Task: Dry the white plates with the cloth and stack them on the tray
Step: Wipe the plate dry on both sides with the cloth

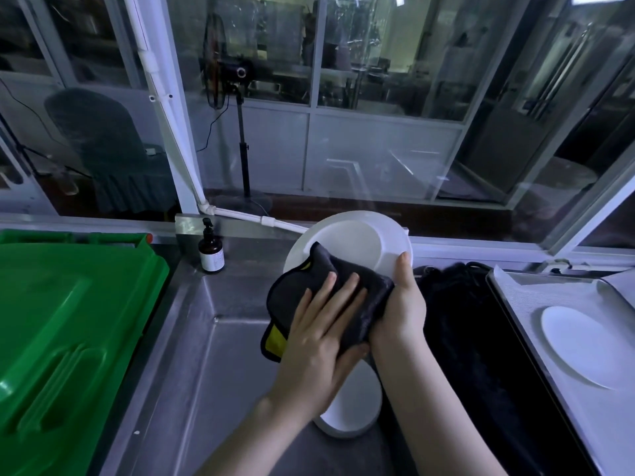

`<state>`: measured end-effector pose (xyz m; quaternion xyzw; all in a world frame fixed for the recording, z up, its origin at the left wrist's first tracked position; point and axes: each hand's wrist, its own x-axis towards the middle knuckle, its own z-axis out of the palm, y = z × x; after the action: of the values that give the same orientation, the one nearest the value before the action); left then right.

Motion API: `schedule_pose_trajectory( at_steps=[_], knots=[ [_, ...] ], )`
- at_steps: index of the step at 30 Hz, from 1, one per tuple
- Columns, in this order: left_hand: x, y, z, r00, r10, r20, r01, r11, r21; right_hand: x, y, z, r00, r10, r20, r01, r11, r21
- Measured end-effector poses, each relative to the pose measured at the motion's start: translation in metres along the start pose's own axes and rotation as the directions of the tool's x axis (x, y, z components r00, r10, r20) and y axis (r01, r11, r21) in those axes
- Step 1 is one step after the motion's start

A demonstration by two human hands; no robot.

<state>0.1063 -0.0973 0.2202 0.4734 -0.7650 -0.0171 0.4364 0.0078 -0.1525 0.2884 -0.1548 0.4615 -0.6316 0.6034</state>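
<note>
Over sink (192,338), right hand (400,304) grips plate (357,242) (thumb on rim), left hand (316,345) flat on cloth (323,262)

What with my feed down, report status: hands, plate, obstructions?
Left hand presses cloth on held plate. Right hand grips its rim, over sink. One plate on tray; another plate in sink. Nothing blocking.
</note>
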Motion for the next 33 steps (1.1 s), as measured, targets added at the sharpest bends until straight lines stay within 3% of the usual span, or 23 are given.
schedule_pose_trajectory(
  at_steps=[3,6,12,14,17,19,23,29,33],
  knots=[
    [0.008,-0.007,-0.010,0.998,-0.029,0.060,0.033,0.996,-0.077,-0.002,0.005,-0.002,0.998,-0.007,0.056,0.007,1.000,0.001],
    [0.017,-0.010,-0.015,0.976,-0.209,0.061,0.218,0.951,-0.221,-0.006,0.010,-0.002,0.996,-0.053,0.069,0.056,0.998,-0.036],
    [0.040,-0.030,-0.029,0.847,-0.528,0.066,0.529,0.822,-0.212,-0.013,0.012,-0.010,0.987,-0.112,0.117,0.131,0.976,-0.174],
    [0.037,-0.030,-0.034,0.867,-0.495,0.057,0.496,0.846,-0.194,-0.011,0.008,-0.009,0.984,-0.126,0.123,0.144,0.978,-0.150],
    [0.023,-0.014,-0.035,0.957,-0.269,0.110,0.286,0.937,-0.201,-0.005,0.002,-0.004,0.983,-0.136,0.125,0.147,0.986,-0.083],
    [0.022,-0.005,-0.029,0.974,-0.168,0.154,0.197,0.961,-0.196,-0.004,0.006,-0.004,0.985,-0.105,0.138,0.115,0.991,-0.073],
    [0.048,-0.013,-0.027,0.951,-0.277,0.136,0.301,0.928,-0.218,-0.012,0.021,-0.011,0.977,-0.052,0.207,0.073,0.993,-0.094],
    [0.032,-0.035,-0.031,0.930,-0.359,0.085,0.369,0.907,-0.204,-0.002,-0.002,-0.013,0.981,-0.137,0.138,0.155,0.979,-0.132],
    [0.003,-0.013,-0.018,0.955,-0.260,0.141,0.289,0.923,-0.254,0.005,-0.006,-0.012,0.986,-0.146,0.085,0.157,0.978,-0.136]
  ],
)
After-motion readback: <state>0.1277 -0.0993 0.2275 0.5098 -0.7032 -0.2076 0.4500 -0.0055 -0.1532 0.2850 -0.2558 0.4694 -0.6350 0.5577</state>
